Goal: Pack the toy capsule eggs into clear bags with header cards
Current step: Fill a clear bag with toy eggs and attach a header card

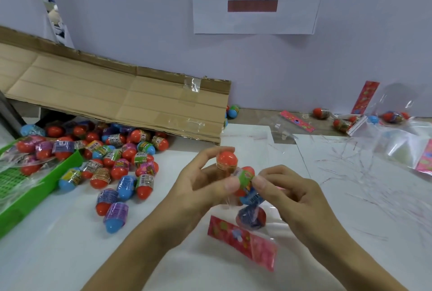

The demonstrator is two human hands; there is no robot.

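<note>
My left hand (205,183) grips an orange-topped capsule egg (226,161) in its fingers, and its thumb presses a green-banded egg (245,179). My right hand (287,193) pinches that same green-banded egg from the right, above the mouth of a clear bag (261,211). A dark blue and red egg (251,218) lies inside the bag. The bag's red header card (240,241) rests on the white table. A heap of loose eggs (121,160) lies to the left.
A green plastic crate (35,188) holding more eggs sits at the left edge. Flattened cardboard (121,94) leans against the wall over the heap. Spare clear bags (402,141), red header cards (297,121) and a few eggs lie at the back right.
</note>
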